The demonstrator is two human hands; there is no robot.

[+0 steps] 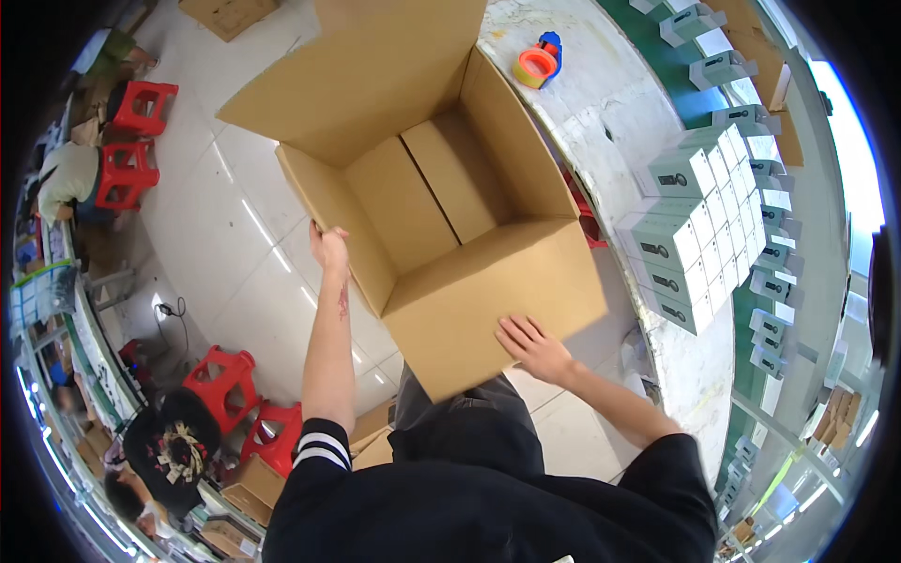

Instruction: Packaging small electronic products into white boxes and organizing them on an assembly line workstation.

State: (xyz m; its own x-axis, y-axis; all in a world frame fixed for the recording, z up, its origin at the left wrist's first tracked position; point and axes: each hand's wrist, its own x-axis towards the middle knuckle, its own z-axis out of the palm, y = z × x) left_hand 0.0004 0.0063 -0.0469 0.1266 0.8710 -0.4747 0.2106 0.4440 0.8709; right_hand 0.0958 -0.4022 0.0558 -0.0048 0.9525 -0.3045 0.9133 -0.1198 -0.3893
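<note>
A large cardboard box (413,216) stands in front of me with its top open and several flaps folded outward. Its inside is bare, and a dark seam runs across the bottom. At its left side, my left hand (328,247) is closed on the upper edge of the wall. My right hand (535,347) lies flat on the outside of the near flap (469,319), fingers stretched out and thumb side toward the box.
To the right, a white worktable (601,113) bears a tape dispenser (538,66) and a stack of small white-and-green boxes (694,225). Beyond it, more small boxes stand along a green conveyor (751,319). Red stools (225,385) and seated people (70,183) are on the left.
</note>
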